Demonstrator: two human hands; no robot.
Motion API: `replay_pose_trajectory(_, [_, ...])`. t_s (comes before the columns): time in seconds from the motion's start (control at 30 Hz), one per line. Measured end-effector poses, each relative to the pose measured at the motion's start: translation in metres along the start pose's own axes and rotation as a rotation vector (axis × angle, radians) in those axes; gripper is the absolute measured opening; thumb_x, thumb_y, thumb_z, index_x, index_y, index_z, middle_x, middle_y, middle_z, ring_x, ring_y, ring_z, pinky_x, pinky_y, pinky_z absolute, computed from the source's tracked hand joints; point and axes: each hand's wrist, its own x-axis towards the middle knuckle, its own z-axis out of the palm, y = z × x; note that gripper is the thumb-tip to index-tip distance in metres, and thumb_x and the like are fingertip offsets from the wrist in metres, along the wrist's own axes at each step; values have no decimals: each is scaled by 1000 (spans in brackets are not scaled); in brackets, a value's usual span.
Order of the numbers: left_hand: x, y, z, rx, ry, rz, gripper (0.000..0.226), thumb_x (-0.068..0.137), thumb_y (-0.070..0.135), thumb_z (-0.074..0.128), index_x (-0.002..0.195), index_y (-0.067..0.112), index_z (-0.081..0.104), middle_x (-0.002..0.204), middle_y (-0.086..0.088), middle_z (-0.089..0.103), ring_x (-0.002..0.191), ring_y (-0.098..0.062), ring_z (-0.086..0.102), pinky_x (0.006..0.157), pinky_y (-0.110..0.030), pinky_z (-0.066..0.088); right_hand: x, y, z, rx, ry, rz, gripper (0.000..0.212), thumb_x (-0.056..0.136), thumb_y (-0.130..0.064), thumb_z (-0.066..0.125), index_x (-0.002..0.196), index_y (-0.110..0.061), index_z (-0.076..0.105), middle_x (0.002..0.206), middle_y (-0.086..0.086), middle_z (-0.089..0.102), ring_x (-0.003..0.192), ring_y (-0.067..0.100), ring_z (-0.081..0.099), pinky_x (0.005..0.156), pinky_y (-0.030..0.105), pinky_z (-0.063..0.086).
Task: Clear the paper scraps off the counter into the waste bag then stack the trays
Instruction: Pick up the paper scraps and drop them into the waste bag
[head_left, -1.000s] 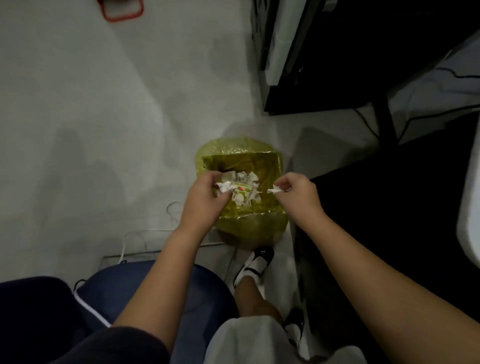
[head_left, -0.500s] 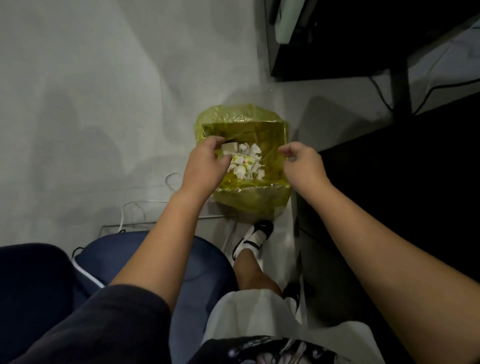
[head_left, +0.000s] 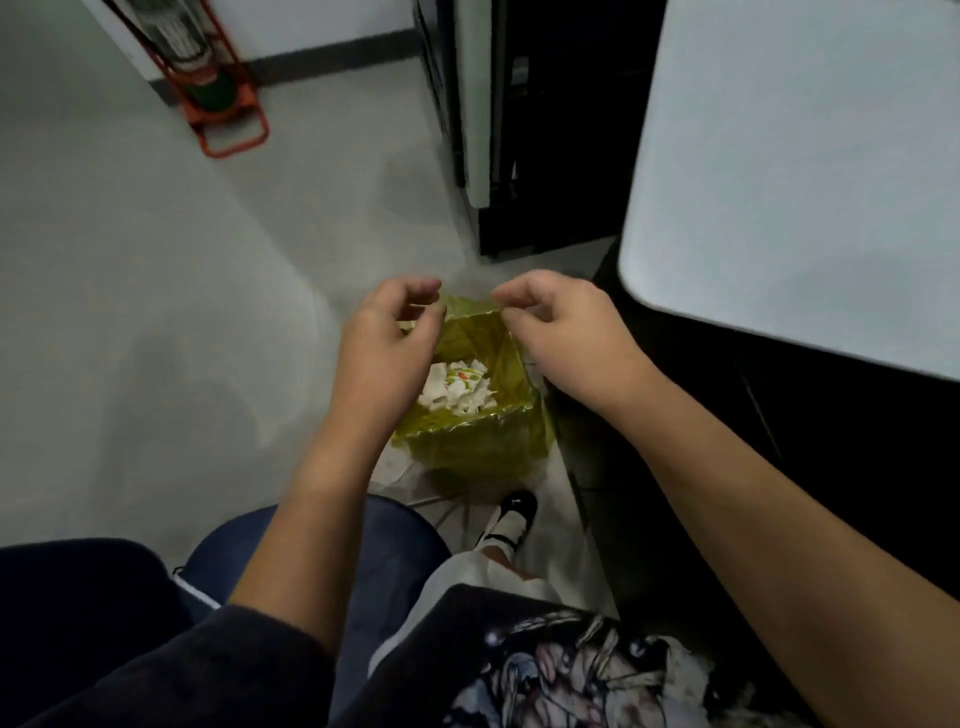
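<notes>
Since the earlier frame both hands have been raised above the yellow plastic waste bag (head_left: 470, 436). Left hand (head_left: 387, 348) and right hand (head_left: 563, 338) are loosely curled, empty. White torn paper scraps (head_left: 457, 387) lie inside. Trays unseen — clinging scraps could be dropped onto the floor.

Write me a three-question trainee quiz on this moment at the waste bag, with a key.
1. True or false: the paper scraps lie inside the yellow waste bag.
2. Multiple choice: where do the left hand and right hand sit? A) flat on the white counter; B) above the bag's opening; C) on the orange frame.
3. Fill in: the bag stands on the ____, beside the person's shoe.

Key
1. True.
2. B. Both hands are above the bag with curled fingers; no scrap shows in either, though motion blur hides the fingertips.
3. Floor.
</notes>
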Motion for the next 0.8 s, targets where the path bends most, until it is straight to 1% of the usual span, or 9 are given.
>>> replay_pose_trajectory(0.1, [-30, 49, 6, -40, -28, 113, 17, 90, 19, 59, 105, 28, 63, 102, 11, 62, 85, 11, 55, 70, 0, 40, -49, -6, -41, 21, 82, -28, 25, 93, -17, 53, 117, -19, 63, 110, -8, 64, 97, 2, 58, 78, 4, 42])
replay_pose_trajectory(0.2, [-61, 95, 23, -85, -127, 223, 17, 91, 20, 58, 103, 32, 61, 100, 14, 62, 86, 11, 55, 69, -1, 41, -98, 2, -82, 61, 226, -11, 21, 92, -17, 54, 110, -22, 66, 92, -18, 61, 81, -7, 55, 70, -1, 39])
replay_pose_trajectory(0.23, [-72, 109, 32, -97, -173, 258, 17, 91, 20, 58, 104, 32, 61, 99, 15, 61, 86, 11, 55, 69, -1, 41, -115, 7, -96, 76, 282, 6, 20, 92, -17, 55, 108, -23, 66, 88, -21, 59, 78, -7, 54, 69, 1, 40])
replay_pose_trajectory(0.3, [-94, 132, 52, -118, -268, 313, 17, 91, 21, 59, 105, 29, 61, 99, 14, 62, 87, 7, 57, 71, -3, 43, -150, 21, -122, 111, 402, 61, 19, 91, -19, 56, 105, -24, 67, 84, -21, 59, 81, -5, 56, 70, 6, 40])
replay_pose_trajectory(0.4, [-126, 159, 88, -132, -408, 402, 17, 90, 23, 60, 105, 29, 63, 97, 14, 63, 88, 2, 59, 74, -10, 45, -203, 44, -154, 173, 573, 143, 17, 90, -20, 57, 103, -27, 67, 84, -17, 62, 87, -1, 61, 69, 4, 42])
replay_pose_trajectory(0.5, [-159, 188, 124, -110, -553, 528, 17, 89, 22, 61, 102, 34, 62, 97, 17, 62, 88, 7, 58, 74, -7, 43, -258, 66, -178, 224, 734, 225, 16, 90, -20, 58, 100, -29, 67, 85, -16, 64, 86, 1, 63, 70, 7, 43])
replay_pose_trajectory(0.57, [-182, 204, 144, -87, -663, 624, 20, 89, 20, 60, 103, 34, 61, 100, 16, 61, 91, 7, 57, 76, -6, 43, -293, 79, -187, 254, 840, 281, 14, 90, -19, 59, 98, -28, 67, 81, -16, 63, 85, 5, 64, 74, 13, 44])
replay_pose_trajectory(0.63, [-206, 217, 162, -69, -761, 710, 20, 89, 20, 60, 105, 33, 61, 100, 15, 61, 91, 8, 56, 75, -4, 42, -327, 90, -193, 263, 924, 332, 14, 90, -19, 58, 99, -27, 67, 81, -14, 62, 85, 8, 64, 74, 14, 45])
replay_pose_trajectory(0.8, [-264, 233, 204, -70, -990, 750, 23, 88, 16, 62, 100, 35, 62, 98, 18, 60, 87, 11, 55, 72, -1, 40, -409, 115, -194, 263, 1075, 471, 16, 90, -21, 58, 103, -26, 67, 90, -17, 63, 80, 3, 61, 68, 9, 42])
